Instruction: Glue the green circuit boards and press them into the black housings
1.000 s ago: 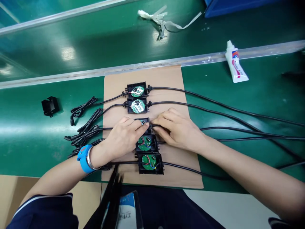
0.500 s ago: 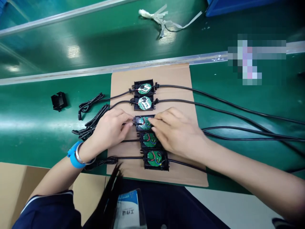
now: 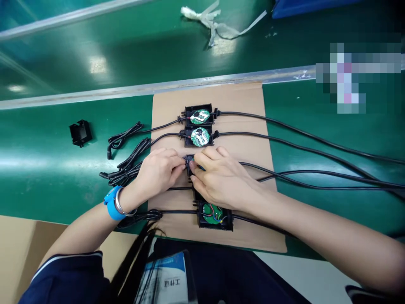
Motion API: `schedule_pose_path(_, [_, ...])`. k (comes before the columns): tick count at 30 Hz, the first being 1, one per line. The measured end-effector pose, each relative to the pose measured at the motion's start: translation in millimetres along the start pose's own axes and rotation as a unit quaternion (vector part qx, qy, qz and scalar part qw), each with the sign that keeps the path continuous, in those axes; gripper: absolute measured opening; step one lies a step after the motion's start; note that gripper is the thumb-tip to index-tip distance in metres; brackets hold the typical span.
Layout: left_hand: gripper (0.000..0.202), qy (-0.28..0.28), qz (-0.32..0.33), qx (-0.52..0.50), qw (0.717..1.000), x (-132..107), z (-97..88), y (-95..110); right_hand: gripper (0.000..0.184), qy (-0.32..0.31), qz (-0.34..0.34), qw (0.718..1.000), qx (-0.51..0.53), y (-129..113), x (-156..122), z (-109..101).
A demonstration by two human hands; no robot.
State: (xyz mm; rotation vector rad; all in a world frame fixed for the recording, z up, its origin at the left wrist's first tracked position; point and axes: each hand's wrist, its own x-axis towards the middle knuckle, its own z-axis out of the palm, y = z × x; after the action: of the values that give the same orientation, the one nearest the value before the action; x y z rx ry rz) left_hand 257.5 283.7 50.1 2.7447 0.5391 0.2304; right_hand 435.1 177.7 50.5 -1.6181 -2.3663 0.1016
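Observation:
My left hand [image 3: 160,169] is closed at the left end of the middle black plastic box [image 3: 189,159], its thumb and finger pinching the thin black cable there. My right hand [image 3: 223,175] lies over that box, fingers bent down into it and closed near its left end. What they grip is hidden, and so is most of the green board inside. Above my hands sit two open boxes with round circuit boards [image 3: 200,137] with white material on them. Below, another open box holds a green board [image 3: 212,213] with red and blue wires; the box between is mostly covered by my right hand.
A brown cardboard sheet [image 3: 167,101] lies under the boxes on the green bench [image 3: 41,169]. Coiled cables [image 3: 134,154] lie at left, near a loose black cover [image 3: 80,133]. Long black cables [image 3: 303,131] run right. White strips [image 3: 209,21] and a blue bin [image 3: 310,6] are farther back.
The view has shifted slightly, so the bench items sit a little differently. My right hand has moved left and farther over the middle box, covering its board. My left hand stays at the cable end.

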Motion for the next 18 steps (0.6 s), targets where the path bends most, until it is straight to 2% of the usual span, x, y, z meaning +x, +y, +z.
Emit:
schedule_pose_path(6, [0.016,0.023,-0.004,-0.010,1.000,-3,1.3,-1,0.037,0.016,0.035,0.999,0.030,-7,-2,-3])
schedule_pose_path(9, [0.016,0.016,-0.016,-0.010,1.000,-2,0.2,-2,0.040,0.014,0.050,0.999,0.016,-13,0,-4])
schedule_pose_path(14, [0.019,0.008,0.000,-0.014,1.000,-1,-3.4,-1,0.033,-0.023,0.028,0.998,0.042,-18,12,-3])
schedule_pose_path(18, [0.019,0.032,0.043,0.054,0.997,-1,-14.8,-8,0.032,-0.024,0.006,0.996,0.086,-10,16,-7])
